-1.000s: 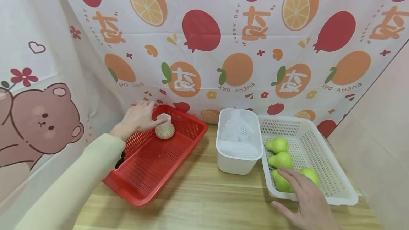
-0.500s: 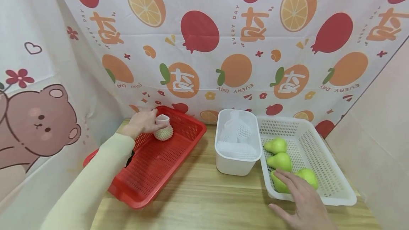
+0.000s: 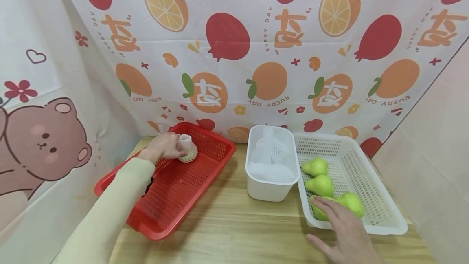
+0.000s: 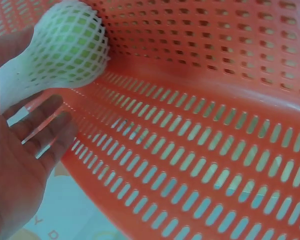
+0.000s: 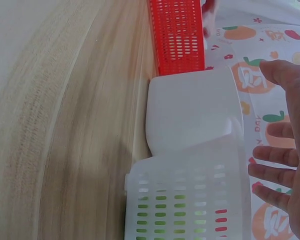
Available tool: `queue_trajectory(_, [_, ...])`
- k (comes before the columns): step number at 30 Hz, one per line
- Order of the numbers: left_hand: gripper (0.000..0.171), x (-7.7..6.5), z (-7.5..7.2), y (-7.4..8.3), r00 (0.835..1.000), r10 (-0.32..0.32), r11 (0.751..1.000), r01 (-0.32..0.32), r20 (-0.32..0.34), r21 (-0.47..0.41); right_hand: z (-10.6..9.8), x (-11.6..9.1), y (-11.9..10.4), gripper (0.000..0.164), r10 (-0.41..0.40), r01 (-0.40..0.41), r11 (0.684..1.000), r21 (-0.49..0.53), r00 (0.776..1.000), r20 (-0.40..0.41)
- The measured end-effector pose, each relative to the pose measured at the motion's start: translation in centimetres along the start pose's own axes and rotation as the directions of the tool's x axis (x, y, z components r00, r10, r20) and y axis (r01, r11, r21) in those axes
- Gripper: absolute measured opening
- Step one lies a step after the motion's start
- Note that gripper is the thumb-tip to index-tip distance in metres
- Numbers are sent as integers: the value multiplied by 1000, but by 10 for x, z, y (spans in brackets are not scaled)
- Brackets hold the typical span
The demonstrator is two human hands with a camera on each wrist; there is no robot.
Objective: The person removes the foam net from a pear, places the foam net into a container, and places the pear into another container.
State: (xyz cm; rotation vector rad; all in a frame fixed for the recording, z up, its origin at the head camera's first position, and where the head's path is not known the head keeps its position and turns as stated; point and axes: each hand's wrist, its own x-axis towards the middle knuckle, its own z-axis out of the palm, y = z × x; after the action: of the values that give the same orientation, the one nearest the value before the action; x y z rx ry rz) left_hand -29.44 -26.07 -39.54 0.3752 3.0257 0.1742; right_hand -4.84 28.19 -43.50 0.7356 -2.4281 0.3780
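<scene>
At the far end of the red basket [image 3: 172, 186] lies a green pear in a white foam net [image 3: 188, 154]. My left hand [image 3: 165, 146] holds it by the net's loose neck. In the left wrist view the thumb [image 4: 12, 47] lies over the sleeve and the fingers curl beneath it. Over the near edge of the white basket [image 3: 388, 225], my right hand [image 3: 346, 229] hovers with fingers spread, holding nothing. Green pears [image 3: 320, 185] lie in that basket, one partly hidden behind the right fingers.
Between the baskets stands a white tub [image 3: 271, 190] with several foam nets [image 3: 271, 172] inside, touching the white basket's side. Everything stands on a wooden table [image 3: 227, 231]. A fruit-print cloth [image 3: 234, 72] hangs right behind.
My left hand has come down from above the wrapped pear to its neck, its fingers dropping inside the red basket. My right hand stays almost in place.
</scene>
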Motion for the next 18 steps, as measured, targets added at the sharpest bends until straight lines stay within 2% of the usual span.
queue_trajectory(7, [77, -4, 1, -2, 999, -36, 993, 39, 29, -109, -1, -1, -2, 84, 36, -36, 999, -20, 999, 29])
queue_trajectory(11, [81, -7, 0, -2, 999, -26, 993, 29, 29, -117, 0, 0, -1, 84, 22, -22, 1000, -10, 1000, 16])
queue_trajectory(18, [47, -7, 2, -2, 999, 42, 997, -43, -22, -59, 0, 0, -1, 84, 19, -19, 1000, -9, 1000, 6])
